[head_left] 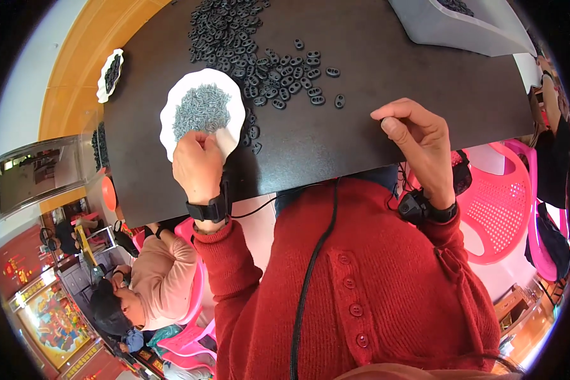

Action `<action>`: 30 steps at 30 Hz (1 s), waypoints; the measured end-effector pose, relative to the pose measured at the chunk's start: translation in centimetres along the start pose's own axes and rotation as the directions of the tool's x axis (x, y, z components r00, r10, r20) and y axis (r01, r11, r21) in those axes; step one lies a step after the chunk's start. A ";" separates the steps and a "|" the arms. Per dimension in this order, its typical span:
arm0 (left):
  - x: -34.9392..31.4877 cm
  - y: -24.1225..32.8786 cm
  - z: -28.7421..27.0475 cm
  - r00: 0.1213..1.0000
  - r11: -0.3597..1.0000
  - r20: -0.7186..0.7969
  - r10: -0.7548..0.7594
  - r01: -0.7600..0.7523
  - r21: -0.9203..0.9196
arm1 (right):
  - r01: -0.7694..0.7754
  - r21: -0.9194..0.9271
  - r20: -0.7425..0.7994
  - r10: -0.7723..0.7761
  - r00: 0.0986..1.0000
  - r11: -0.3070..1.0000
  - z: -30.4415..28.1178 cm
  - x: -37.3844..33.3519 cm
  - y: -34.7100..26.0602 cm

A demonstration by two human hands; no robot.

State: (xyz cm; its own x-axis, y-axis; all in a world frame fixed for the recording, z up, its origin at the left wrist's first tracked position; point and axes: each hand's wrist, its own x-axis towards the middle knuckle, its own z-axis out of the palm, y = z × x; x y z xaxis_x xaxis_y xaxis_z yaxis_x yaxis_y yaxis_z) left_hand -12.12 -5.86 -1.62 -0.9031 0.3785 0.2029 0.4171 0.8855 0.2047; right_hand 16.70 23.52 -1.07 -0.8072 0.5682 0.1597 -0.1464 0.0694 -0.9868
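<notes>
A white scalloped plate (166, 120) on the dark table holds a heap of small silvery screws (202, 109). My left hand (198, 166) reaches over its near rim, thumb and fingers pinched at the heap's edge. What lies between those fingertips is hidden. My right hand (424, 142) hovers near the table's front edge, thumb and index finger a little apart, with no thing plainly visible between them. Small black oval pieces with two holes (285, 79) are strewn beyond and right of the plate. A few more lie along its right rim, near my left hand.
A denser pile of black pieces (221, 31) covers the far side of the table (386, 76). At the far right stands a grey plastic bin (468, 38). Another white plate (102, 85) holds dark pieces at far left. Pink chairs (497, 202) and a seated person (164, 278) are nearby.
</notes>
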 end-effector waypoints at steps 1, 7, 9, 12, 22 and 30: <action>-0.1 -0.1 0.0 0.999 1.000 -0.035 0.009 -0.009 -0.016 | -0.001 -0.001 0.004 0.001 1.000 1.000 0.1 0.1 0.1; -1.1 0.5 -1.0 0.985 0.897 -0.100 -0.141 0.085 -0.433 | -0.185 -0.050 -0.054 0.182 0.982 0.981 0.3 0.1 -0.3; -1.0 1.5 -0.9 0.977 0.752 -0.072 -0.201 0.106 -0.651 | -0.154 -0.061 -0.020 0.153 0.988 0.986 -0.6 0.3 0.8; -1.7 3.6 -1.7 0.971 0.526 0.001 -0.240 0.131 -0.840 | -0.195 -0.088 -0.029 0.194 0.981 0.977 -1.7 0.2 1.4; -1.7 8.9 -1.9 0.880 -0.261 0.446 0.163 0.474 -0.841 | -0.151 -0.011 0.090 0.152 0.984 0.988 0.5 2.5 0.0; -1.7 12.3 -2.6 0.803 -0.353 0.461 0.379 0.585 -0.730 | -0.181 0.074 0.005 0.181 0.983 0.981 1.3 1.2 -2.9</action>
State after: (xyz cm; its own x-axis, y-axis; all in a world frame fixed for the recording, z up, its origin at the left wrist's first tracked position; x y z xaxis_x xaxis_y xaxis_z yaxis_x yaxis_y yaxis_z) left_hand -5.19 3.66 3.00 -0.6143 0.7632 -0.2006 -0.6010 -0.2877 0.7457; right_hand 15.38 22.94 2.04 -0.8232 0.5673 -0.0214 -0.0401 -0.0958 -0.9946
